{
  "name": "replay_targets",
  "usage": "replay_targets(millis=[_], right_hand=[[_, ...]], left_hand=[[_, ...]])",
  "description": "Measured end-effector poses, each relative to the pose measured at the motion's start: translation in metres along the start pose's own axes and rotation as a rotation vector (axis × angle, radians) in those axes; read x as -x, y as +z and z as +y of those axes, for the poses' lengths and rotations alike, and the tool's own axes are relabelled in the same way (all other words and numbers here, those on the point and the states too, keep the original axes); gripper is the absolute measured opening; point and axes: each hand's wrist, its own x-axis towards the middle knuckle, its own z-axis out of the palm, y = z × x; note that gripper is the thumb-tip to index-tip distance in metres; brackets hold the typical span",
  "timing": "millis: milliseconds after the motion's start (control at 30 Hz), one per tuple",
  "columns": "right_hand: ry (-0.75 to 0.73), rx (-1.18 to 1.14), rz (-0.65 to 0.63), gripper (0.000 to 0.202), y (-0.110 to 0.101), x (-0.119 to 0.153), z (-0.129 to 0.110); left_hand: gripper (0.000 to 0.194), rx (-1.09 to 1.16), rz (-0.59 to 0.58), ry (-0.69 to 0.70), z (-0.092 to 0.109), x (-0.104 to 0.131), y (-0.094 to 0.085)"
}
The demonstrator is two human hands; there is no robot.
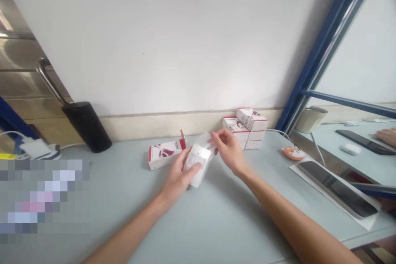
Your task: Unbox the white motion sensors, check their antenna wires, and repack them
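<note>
My left hand [181, 173] is closed around a white rectangular device in a clear plastic bag [199, 161], its thumb lying across the front face. At the bag's upper right end, my right hand [227, 148] pinches the loose plastic between thumb and fingers. Just left of the bag, a white and red carton [165, 153] lies on the table with its end flap standing up. Behind my right hand, several similar cartons [252, 126] are stacked against the wall.
A black cylinder [88, 128] stands at the left beside a white charger and cable [35, 146]. To the right lie an orange animal-face object [293, 152] and a dark keyboard-like slab [338, 189] on white paper. Past the blue frame [321, 53], another person's hand [386, 136] shows.
</note>
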Motion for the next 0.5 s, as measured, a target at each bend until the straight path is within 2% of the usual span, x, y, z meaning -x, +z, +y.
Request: replay_targets(millis=[133,267,400,500], right_hand=[[0.063,-0.061,-0.004,0.044,0.002,0.001,-0.001],[0.105,-0.127,0.085,0.041,-0.004,-0.005,0.001],[0.051,-0.065,0.305,0.036,-0.020,-0.015,0.002],[-0.113,0.056,0.470,0.032,-0.030,-0.019,0.003]], left_hand=[[0.061,0.181,-0.120,-0.182,0.009,0.007,-0.004],[0.055,0.239,-0.193,-0.235,0.012,0.006,-0.008],[0.061,0.187,-0.191,-0.319,0.013,0.003,-0.013],[0.068,0.149,-0.118,-0.328,0.012,0.004,-0.015]])
